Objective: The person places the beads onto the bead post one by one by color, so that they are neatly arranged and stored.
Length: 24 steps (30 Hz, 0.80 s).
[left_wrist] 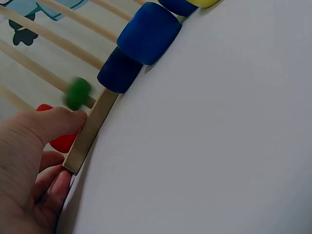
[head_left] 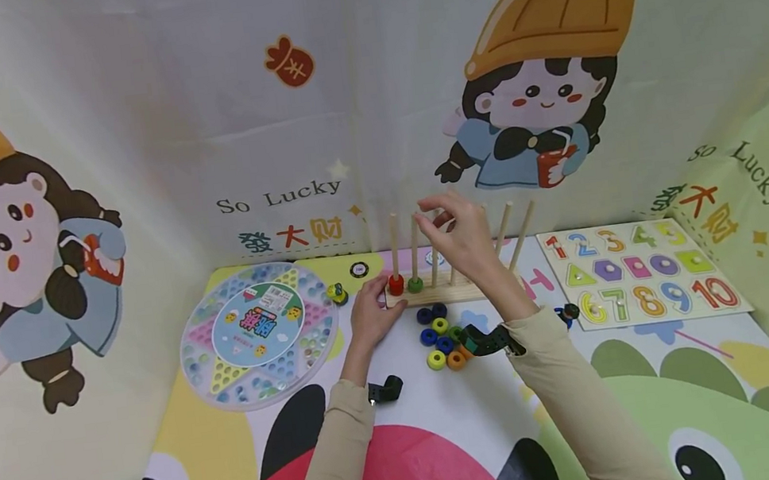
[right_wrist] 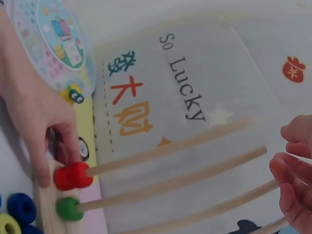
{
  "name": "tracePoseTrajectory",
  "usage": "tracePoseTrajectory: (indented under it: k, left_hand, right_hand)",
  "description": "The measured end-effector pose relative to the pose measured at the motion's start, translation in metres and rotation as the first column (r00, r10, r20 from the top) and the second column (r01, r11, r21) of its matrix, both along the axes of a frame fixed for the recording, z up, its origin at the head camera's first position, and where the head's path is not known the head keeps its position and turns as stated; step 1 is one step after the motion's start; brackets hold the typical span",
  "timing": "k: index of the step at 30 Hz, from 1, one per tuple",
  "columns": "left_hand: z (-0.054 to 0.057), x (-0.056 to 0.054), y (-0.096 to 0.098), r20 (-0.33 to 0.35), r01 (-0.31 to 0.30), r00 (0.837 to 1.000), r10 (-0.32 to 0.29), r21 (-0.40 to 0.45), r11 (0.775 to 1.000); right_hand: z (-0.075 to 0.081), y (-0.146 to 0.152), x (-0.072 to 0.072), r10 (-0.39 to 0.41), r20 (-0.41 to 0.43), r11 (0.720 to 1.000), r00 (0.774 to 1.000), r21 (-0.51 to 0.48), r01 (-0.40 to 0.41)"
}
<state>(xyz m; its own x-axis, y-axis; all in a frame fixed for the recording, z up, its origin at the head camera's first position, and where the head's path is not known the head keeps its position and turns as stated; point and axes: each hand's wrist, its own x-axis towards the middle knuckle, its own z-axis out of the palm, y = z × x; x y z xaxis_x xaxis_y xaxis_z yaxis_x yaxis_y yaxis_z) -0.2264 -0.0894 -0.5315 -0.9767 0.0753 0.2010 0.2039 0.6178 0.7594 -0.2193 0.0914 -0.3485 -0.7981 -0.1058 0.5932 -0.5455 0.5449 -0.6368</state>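
A wooden peg stand carries several upright pegs. My left hand grips the left end of its base, thumb on the near side and fingers behind. Red beads are stacked low on the leftmost peg, beside that thumb. One green bead is at the bottom of the second peg and looks blurred in the left wrist view. My right hand is raised by the peg tops, fingers loosely bent, holding nothing. Loose blue, yellow, green and orange beads, among them a blue bead, lie in front of the stand.
Left of the stand lies a round game board with a small yellow-and-green toy at its edge. To the right is a number and shape puzzle board, with a small dark figure by its left edge. A printed curtain rises behind.
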Motion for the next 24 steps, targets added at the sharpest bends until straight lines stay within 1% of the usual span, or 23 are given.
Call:
tracePoseTrajectory:
  k: [4,8,11,14,18,21,24]
  left_hand:
    - [0.0,-0.001,0.0,-0.004,-0.001,1.0,0.001,0.005,1.0]
    - [0.0,0.0,0.0,-0.001,-0.001,1.0,0.002,0.005,1.0]
    - [0.0,0.0,0.0,-0.007,0.0,1.0,0.0,0.01,1.0]
    - [0.0,0.0,0.0,-0.015,0.002,1.0,-0.002,0.022,1.0]
    - [-0.001,0.0,0.0,-0.019,0.003,1.0,-0.002,0.022,1.0]
    - [-0.003,-0.001,0.0,-0.021,0.001,1.0,-0.001,0.017,1.0]
    - [-0.003,-0.001,0.001,-0.021,-0.003,1.0,0.003,0.017,1.0]
  right_hand:
    - [-0.008,0.009,0.005,0.042,0.019,0.999,0.999,-0.003,-0.041]
    - [-0.023,0.021,0.013,0.05,0.082,0.999,0.995,0.011,-0.051]
    - [-0.039,0.031,0.018,0.053,0.143,0.998,0.988,0.012,-0.055]
    - [-0.056,0.041,0.024,0.054,0.219,0.998,0.974,0.009,-0.057]
    - [-0.077,0.053,0.031,0.043,0.306,0.998,0.951,0.03,-0.055]
    - [-0.092,0.06,0.035,0.056,0.343,0.997,0.938,0.034,-0.072]
    - [-0.105,0.065,0.038,0.091,0.362,0.994,0.928,0.021,-0.106]
